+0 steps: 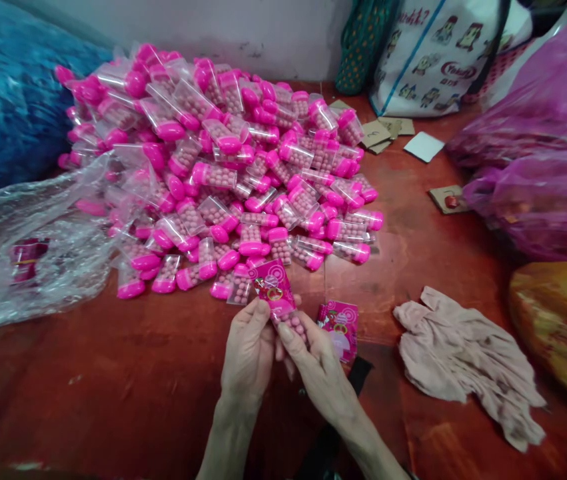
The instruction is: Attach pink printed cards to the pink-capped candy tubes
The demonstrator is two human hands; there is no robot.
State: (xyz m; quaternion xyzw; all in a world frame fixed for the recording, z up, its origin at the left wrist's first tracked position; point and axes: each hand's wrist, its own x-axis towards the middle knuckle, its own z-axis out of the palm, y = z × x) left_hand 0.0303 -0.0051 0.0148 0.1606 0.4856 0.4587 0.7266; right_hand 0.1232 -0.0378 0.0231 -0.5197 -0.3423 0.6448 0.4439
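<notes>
Between my hands is a small clear candy container filled with pink balls, with a pink printed sleeve at its far end. My left hand pinches the sleeve's left side, thumb on top. My right hand grips the container, its thumb lying across the clear wall. How far the sleeve covers the container I cannot tell. Just right of my right hand lies a stack of similar printed sleeves on the red table. Beyond my fingertips spreads a large heap of pink-capped candy containers.
Clear plastic sheeting and a blue bag lie left. A crumpled cloth, a yellow bag and pink bags sit right. Cardboard pieces and a white tote bag are at the back.
</notes>
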